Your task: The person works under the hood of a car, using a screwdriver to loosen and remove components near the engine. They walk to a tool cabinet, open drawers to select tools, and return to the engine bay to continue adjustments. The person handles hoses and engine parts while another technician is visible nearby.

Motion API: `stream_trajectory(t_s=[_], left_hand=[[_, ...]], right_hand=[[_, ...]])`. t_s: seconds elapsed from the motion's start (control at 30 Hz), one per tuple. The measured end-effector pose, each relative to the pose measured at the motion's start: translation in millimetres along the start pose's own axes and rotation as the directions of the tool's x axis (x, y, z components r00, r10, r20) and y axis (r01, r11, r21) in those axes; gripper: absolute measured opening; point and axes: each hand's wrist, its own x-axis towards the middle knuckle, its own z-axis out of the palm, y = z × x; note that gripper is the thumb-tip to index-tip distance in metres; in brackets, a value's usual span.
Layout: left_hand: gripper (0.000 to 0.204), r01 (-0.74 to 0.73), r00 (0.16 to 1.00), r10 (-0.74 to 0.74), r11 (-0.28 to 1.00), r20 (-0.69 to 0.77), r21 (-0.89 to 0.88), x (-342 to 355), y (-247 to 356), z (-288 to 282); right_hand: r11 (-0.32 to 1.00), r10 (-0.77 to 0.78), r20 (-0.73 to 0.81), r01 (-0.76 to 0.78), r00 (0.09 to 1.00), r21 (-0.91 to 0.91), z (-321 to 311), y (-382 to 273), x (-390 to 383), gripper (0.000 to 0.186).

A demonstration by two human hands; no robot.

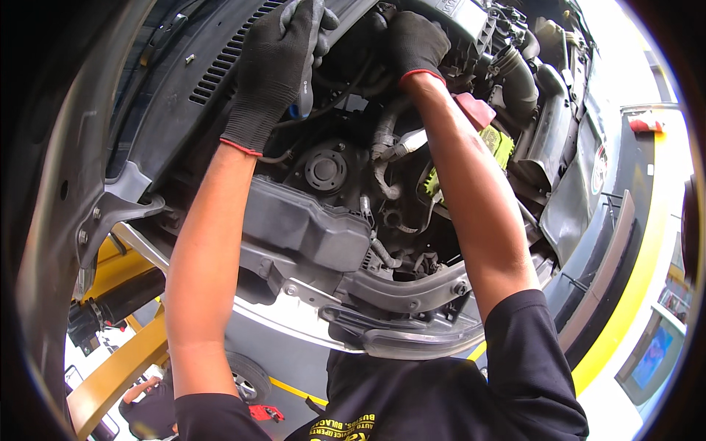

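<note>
In a car's engine bay, my left hand wears a black glove with a red cuff and is closed on a tool with a black and blue handle, above the black slotted cowl panel's right side. My right hand, in a matching glove, has its fingers curled at the rear of the bay, beside a black plastic housing; what it grips is hidden. Below my hands are a round strut mount, a black plastic reservoir, hoses, and red and yellow-green parts near my right forearm.
The car's fender edge runs below the bay, a hinge bracket at left. Beyond are a yellow lift arm, a wheel, a red object, a person at lower left, and a screen at right.
</note>
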Motion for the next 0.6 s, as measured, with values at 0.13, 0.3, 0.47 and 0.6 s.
stream_trajectory(t_s=[0.13, 0.3, 0.47, 0.6], left_hand=[[0.042, -0.024, 1.000, 0.024, 0.996, 0.003, 0.089, 0, 0, -7], [0.044, -0.079, 0.997, 0.078, 0.991, 0.014, 0.111, 0, 0, -4], [0.044, -0.071, 0.997, 0.071, 0.989, 0.000, 0.127, -1, 0, -4], [0.043, -0.034, 0.999, 0.033, 0.995, 0.011, 0.094, -1, 4, 3]], right_hand=[[0.993, -0.110, -0.131, 0.115, 0.985, 0.037, 11, 9, -9, 0.055], [0.973, -0.228, -0.146, 0.219, 0.963, -0.076, 21, 24, -6, 0.047], [0.978, -0.200, -0.092, 0.193, 0.975, -0.081, 5, 11, -10, 0.045], [0.991, -0.137, -0.339, 0.130, 0.931, -0.042, 18, 17, -12, 0.029]])
